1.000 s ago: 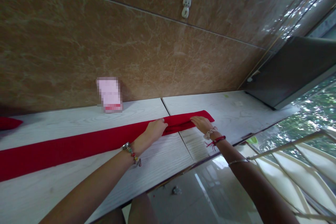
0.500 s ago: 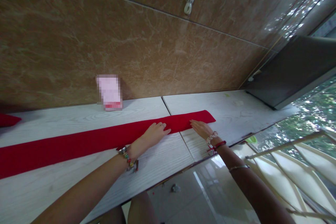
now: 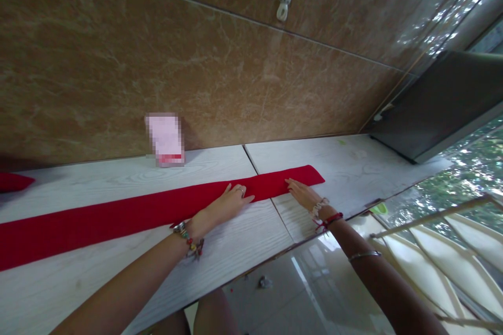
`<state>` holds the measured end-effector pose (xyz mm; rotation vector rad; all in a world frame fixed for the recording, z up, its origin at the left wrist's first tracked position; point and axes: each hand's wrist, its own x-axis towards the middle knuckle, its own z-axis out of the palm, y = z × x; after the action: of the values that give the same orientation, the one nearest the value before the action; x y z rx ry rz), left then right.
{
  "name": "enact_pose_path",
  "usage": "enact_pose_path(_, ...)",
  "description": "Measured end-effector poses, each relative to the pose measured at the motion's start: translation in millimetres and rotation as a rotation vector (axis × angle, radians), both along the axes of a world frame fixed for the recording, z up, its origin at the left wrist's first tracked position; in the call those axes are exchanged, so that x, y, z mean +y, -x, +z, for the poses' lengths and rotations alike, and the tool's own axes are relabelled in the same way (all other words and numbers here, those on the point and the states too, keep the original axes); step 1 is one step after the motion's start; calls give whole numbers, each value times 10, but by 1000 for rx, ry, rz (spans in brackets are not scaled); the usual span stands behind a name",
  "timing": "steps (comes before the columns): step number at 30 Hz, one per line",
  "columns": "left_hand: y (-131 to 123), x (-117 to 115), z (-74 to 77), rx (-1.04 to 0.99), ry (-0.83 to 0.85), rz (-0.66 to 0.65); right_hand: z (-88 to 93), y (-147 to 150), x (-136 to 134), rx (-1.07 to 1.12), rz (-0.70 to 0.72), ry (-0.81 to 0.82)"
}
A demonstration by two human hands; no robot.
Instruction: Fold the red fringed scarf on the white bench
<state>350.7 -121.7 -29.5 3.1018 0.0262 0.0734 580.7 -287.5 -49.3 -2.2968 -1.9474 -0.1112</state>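
A long flat strip of red cloth (image 3: pixel 118 214) runs across the white wood-grain table (image 3: pixel 220 261), from the left edge of the view to a slanted end right of centre. My left hand (image 3: pixel 226 204) rests on the cloth near the middle, its fingers partly spread and the thumb toward the lower edge. Further right, my right hand (image 3: pixel 302 192) touches the cloth's lower edge with its fingertips, fingers stretched out close to the slanted end. Neither hand grips the cloth.
A blurred pink and white packet (image 3: pixel 167 138) stands against the brown tiled wall. Another red cloth piece (image 3: pixel 15 182) lies at the far left. A dark panel (image 3: pixel 436 104) and a pale rack (image 3: pixel 440 256) are at the right. A cat-shaped hook (image 3: pixel 283 2) is on the wall.
The fingers of my left hand have shifted slightly on the cloth, index finger lifting apart from the others. My right hand stays at nearly the same place. The whole view has moved a little.
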Motion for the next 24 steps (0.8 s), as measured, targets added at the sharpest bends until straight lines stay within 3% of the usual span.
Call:
enact_pose_path(4,27,19,-20,21,-23,32,-54,11,-35,-49,24,-16)
enact_pose_path(10,-24,53,84,-27,31,-96,10,71,-71,-69,35,-82)
enact_pose_path(16,-196,56,-48,-6,86,-136,-31,218,1,-48,-17,98)
enact_pose_path(20,-187,77,-127,-16,87,-129,-48,76,-93,-51,-86,138)
enact_pose_path(24,-142,75,-142,-54,67,-142,-66,-208,-291,-62,-241,143)
